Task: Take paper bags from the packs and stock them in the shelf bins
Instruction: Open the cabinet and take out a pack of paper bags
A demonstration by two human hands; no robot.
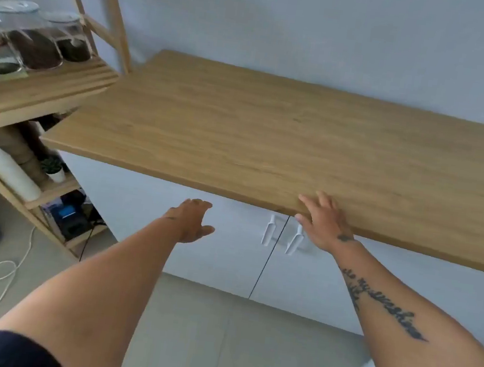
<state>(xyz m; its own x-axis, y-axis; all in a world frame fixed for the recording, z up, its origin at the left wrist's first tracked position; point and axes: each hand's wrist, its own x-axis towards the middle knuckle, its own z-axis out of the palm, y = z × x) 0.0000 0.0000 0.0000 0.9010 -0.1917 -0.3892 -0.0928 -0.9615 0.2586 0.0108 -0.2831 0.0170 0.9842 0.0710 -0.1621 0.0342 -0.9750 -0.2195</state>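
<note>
Far left: wooden shelf unit point(48, 89). On upper tier, glass jars point(36, 36) with dark contents, lined up toward the back edge. On lower tier, white roll point(4, 169) lying along the front edge; brown paper-like bundle point(22, 147) just behind it, blurred, so cannot tell whether bags or a pack. Small potted plant point(54, 166) near that tier's right end. White cord point(4, 270) looped on floor below.

Left hand point(192, 220) in mid-air before the left door of white cabinet point(141, 201), fingers straight and spread wide, holding nothing. White door handles point(268, 229) between the hands, one just beside the right hand.

Right hand point(324, 221) laid on front edge of wooden countertop point(301, 135), fingers straight and flat on top, thumb lower at the edge face, nothing held.

Brown paper-like bundle well apart from both hands, nearer the left.
</note>
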